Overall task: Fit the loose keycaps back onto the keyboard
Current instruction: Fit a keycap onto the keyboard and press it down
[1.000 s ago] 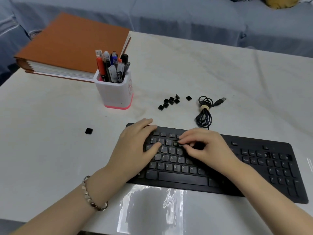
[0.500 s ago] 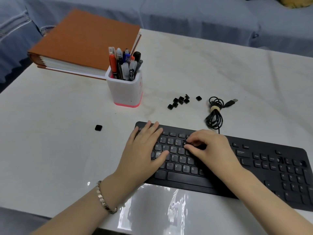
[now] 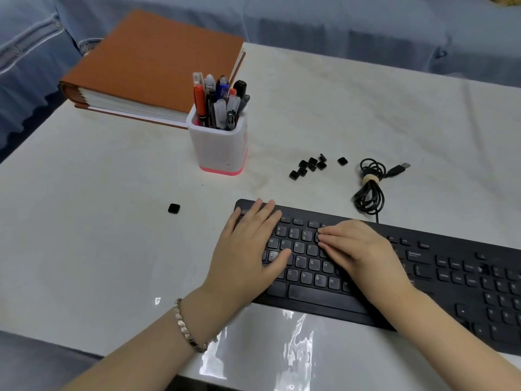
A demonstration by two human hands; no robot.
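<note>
The black keyboard [image 3: 423,266] lies at the table's near right. My left hand [image 3: 248,249] rests flat on its left end, fingers spread over the top-left keys and thumb on the letter rows, holding nothing. The fingers of my right hand [image 3: 355,249] are bunched together, their tips pressing on a keycap [image 3: 318,237] in the number row; the thumb is hidden. Several loose black keycaps [image 3: 308,166] lie in a cluster behind the keyboard, one more keycap [image 3: 342,161] sits just to their right, and a lone keycap [image 3: 174,208] lies to the keyboard's left.
A white pen holder [image 3: 218,148] full of pens stands behind the keyboard's left end, with a thick brown binder [image 3: 152,66] behind it. The keyboard's coiled USB cable [image 3: 369,187] lies right of the keycaps. A blue sofa runs beyond the table's far edge.
My left hand has slid up so that its fingers reach the keyboard's top-left edge. The right fingertips stay on the same number-row spot. The view has shifted a little.
</note>
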